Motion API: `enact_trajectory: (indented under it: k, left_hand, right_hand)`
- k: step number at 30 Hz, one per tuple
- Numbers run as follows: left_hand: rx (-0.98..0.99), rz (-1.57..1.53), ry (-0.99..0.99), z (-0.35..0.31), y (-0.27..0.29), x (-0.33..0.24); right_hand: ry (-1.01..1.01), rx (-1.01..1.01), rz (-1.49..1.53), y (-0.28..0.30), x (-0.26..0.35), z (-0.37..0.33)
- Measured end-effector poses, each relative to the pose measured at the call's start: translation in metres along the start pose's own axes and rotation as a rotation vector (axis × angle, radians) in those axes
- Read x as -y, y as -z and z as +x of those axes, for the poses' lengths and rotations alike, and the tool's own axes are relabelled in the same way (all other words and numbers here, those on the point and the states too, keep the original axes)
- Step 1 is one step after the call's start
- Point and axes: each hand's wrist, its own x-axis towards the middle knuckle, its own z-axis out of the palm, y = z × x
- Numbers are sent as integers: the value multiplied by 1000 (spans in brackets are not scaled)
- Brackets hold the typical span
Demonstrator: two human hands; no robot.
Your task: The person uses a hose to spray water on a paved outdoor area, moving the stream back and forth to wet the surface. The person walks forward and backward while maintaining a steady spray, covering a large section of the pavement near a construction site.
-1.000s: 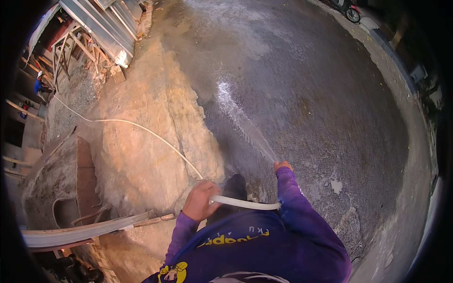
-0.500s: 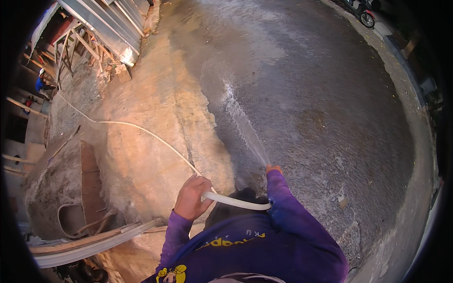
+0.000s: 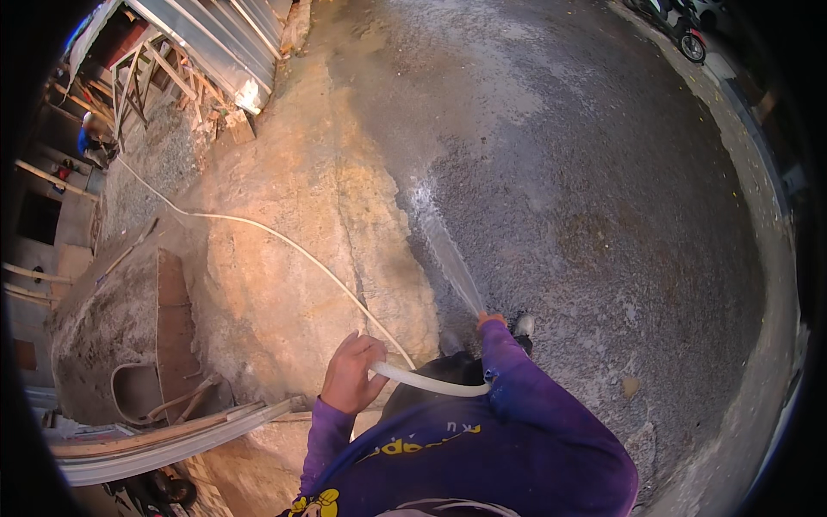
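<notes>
Curled fingers on the left hand (image 3: 351,372), and they're wrapped around the hose (image 3: 431,383), thumb side facing in toward the body. Across to the right hand (image 3: 493,320): it's small in view and looks closed around the hose's mouth, though the sleeve (image 3: 551,401) hides the stretch leading into it and the single fingers can't be made out.

Here's the line that matters: from the left hand, the thick length of hose runs rightward across the person's front, dipping slightly, then slips out of sight at the right sleeve. The right hand is further forward of that point, and out of it comes the water (image 3: 452,258), a narrow jet aimed ahead and a little left, breaking white on the dark, wet road (image 3: 603,215). The right hand is clearly the nearer one to that splash; the left sits over by the pale concrete strip (image 3: 284,164).

Just beside the right hand, a shoe (image 3: 525,326) peeks out. Further off, the hose's thin-looking run snakes over the pale strip, away up and left toward a person in blue (image 3: 89,142) crouching by the rubble. Left of the strip there's an upright board (image 3: 175,327), and far up right, a motorbike (image 3: 692,45) at the road's edge.
</notes>
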Motion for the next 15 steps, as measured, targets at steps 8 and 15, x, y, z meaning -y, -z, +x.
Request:
enact_trajectory:
  k: [8, 15]
  left_hand:
    - [-65, 6, 59, 22, -15, -21]
    - [-91, 21, 84, 36, -31, -44]
  right_hand:
    - [-18, -42, 81, 39, 16, 17]
    - [-10, -12, 87, 93, 35, 11]
